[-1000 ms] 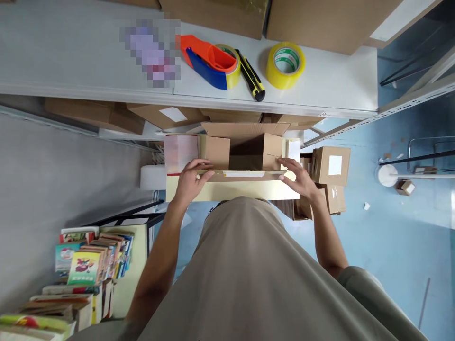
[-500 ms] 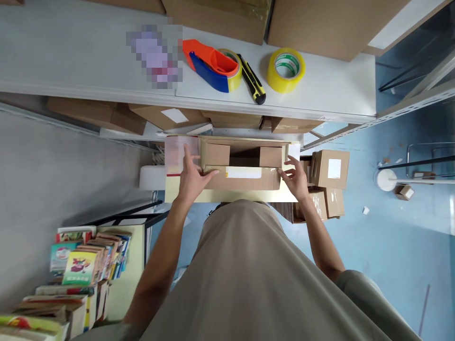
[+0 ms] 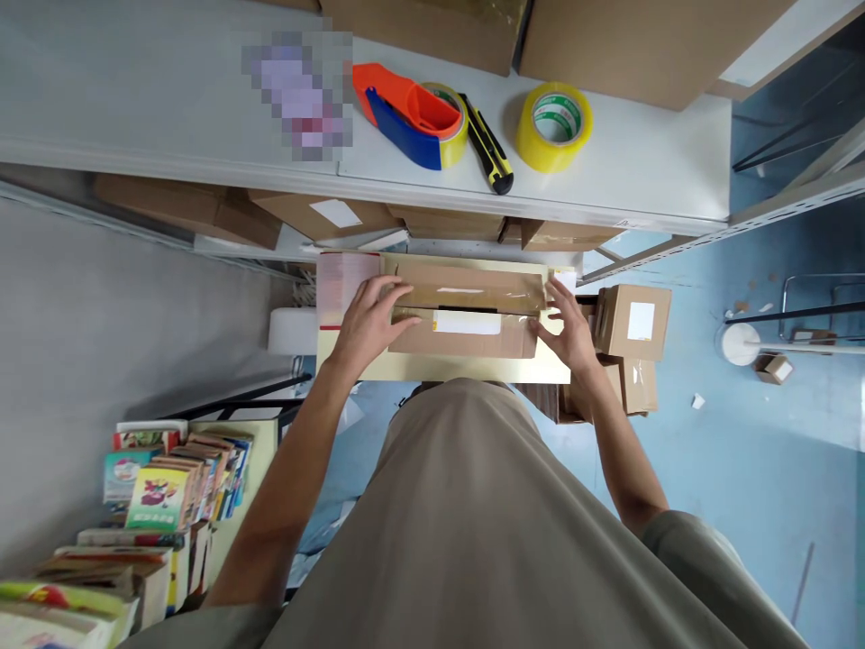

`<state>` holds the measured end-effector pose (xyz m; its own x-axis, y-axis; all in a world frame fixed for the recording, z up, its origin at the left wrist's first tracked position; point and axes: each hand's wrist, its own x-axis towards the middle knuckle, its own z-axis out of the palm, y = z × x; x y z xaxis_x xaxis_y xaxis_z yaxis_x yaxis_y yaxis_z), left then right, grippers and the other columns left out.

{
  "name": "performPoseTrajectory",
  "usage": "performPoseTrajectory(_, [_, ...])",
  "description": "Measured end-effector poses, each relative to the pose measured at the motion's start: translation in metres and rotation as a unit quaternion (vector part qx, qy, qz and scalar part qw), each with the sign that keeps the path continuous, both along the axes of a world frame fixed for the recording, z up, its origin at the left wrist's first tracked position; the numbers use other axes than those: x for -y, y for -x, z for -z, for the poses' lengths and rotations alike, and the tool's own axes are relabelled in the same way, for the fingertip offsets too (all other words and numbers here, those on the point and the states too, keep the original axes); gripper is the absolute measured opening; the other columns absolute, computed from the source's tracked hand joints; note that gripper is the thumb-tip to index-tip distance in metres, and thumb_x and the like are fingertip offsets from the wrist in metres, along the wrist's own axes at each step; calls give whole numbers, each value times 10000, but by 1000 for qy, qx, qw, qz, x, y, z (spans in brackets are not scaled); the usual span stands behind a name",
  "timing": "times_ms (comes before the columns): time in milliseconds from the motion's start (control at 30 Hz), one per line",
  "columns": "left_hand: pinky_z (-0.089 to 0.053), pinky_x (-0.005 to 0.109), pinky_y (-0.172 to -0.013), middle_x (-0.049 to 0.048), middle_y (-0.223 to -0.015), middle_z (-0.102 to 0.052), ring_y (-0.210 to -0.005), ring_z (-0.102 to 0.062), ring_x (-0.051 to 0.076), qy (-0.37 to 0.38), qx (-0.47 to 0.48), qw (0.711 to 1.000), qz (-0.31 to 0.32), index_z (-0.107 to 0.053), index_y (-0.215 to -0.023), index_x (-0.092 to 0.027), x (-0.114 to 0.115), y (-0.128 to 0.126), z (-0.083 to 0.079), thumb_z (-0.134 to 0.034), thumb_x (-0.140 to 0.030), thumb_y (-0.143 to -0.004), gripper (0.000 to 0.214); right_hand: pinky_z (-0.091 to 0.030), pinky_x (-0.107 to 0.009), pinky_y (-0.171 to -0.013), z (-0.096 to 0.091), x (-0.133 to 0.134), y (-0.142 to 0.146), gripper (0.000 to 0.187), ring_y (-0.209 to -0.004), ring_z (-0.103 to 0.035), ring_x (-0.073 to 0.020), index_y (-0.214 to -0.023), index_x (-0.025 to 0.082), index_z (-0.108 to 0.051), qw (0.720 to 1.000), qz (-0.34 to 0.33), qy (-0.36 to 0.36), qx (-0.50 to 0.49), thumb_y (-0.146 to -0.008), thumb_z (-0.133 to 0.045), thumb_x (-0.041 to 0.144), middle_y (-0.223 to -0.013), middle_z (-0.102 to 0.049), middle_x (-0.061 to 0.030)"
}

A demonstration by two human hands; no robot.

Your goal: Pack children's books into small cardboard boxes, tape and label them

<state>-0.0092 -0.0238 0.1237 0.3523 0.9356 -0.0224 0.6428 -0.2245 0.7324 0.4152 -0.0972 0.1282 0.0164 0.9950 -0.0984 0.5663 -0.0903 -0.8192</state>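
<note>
Cardboard box (image 3: 466,311) flaps down; left hand (image 3: 368,323) and right hand (image 3: 571,329) press its ends (fingers spread). Tape dispenser (image 3: 412,117) on shelf beyond box.

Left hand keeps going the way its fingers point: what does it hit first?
The far flap of the carton, which the left hand touches now; beyond it, probably the lower boxes, depth unclear.

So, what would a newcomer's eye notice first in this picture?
First, the brown cardboard box in the centre, its top flaps folded down, with the left hand flat on its left end and the right hand at its right end. Next, the orange-and-blue tape dispenser and the yellow roll of tape on the white shelf beyond the box. The colourful books stand at lower left.
</note>
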Motion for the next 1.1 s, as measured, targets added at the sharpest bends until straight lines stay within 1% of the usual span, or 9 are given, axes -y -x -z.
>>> performPoseTrajectory(67, [-443,554,-1405,126,-1580,-649,-1547,-594,394,11,14,1000,-24,-797,-1428,-309,6,1,8,-824,-560,-1037,465,-558,-730,-1311,4,2,2,558,-1499,-677,-429,-1529,376,-768,1000,-9,-10,21,-1060,-726,674,-1851,-504,-40])
performPoseTrajectory(100, [-471,536,-1384,123,-1579,-652,-1502,-631,379,13,24,999,-41,-813,-1400,-303,9,0,12,-802,-581,-1047,449,-528,-736,-1336,6,4,3,507,-1526,-662,-430,-1449,359,-811,999,-7,-15,28,-1083,-691,688,-1833,-528,-52])
performPoseTrajectory(167, [-533,502,-1321,121,-1561,-666,-1381,-707,344,13,44,996,-79,-840,-1347,-287,13,-3,19,-754,-627,-1067,449,-521,-726,-1344,12,5,7,487,-1531,-669,-421,-1357,339,-841,999,9,-27,32,-1104,-655,712,-1794,-575,-79])
performPoseTrajectory(267, [-601,456,-1218,118,-1501,-707,-1261,-754,299,6,55,990,-131,-866,-1255,-269,15,-12,26,-689,-679,-1093,475,-575,-669,-1314,22,4,15,481,-1513,-700,-393,-1286,330,-849,998,38,-48,28,-1113,-645,730,-1717,-658,-101])
performPoseTrajectory(400, [-660,417,-1088,125,-1453,-733,-1223,-767,281,-27,65,983,-171,-862,-1192,-253,12,-22,33,-701,-661,-1091,450,-691,-604,-1188,32,-1,22,536,-1490,-736,-379,-1277,280,-848,996,56,-62,29,-1133,-600,734,-1665,-712,-125])
performPoseTrajectory(567, [-696,374,-960,138,-1440,-725,-1231,-772,279,-41,90,976,-193,-847,-1205,-239,4,-26,41,-774,-492,-1037,312,-770,-531,-1044,38,-13,19,522,-1418,-792,-372,-1273,247,-869,996,83,-40,5,-1090,-679,697,-1640,-734,-131])
performPoseTrajectory(733, [-705,361,-919,117,-1361,-756,-1099,-787,248,10,133,963,-236,-821,-1293,-225,0,-25,45,-845,-384,-921,406,-732,-548,-1124,36,-19,20,493,-1483,-748,-400,-1241,228,-911,993,115,-9,-35,-1018,-765,643,-1535,-800,-134])
performPoseTrajectory(933, [-705,351,-902,115,-1368,-744,-1105,-778,246,16,111,969,-218,-804,-1315,-227,1,-24,39,-807,-398,-949,403,-749,-584,-1070,24,-16,26,563,-1365,-814,-430,-1336,246,-900,995,97,7,0,-1053,-696,688,-1675,-692,-143])
performPoseTrajectory(1100, [-702,372,-925,115,-1347,-749,-1095,-773,250,7,89,980,-176,-800,-1284,-234,-2,-17,36,-796,-419,-967,367,-763,-567,-1027,13,-11,23,659,-1569,-675,-409,-1386,247,-858,999,38,-6,4,-1091,-604,778,-1650,-719,-164])
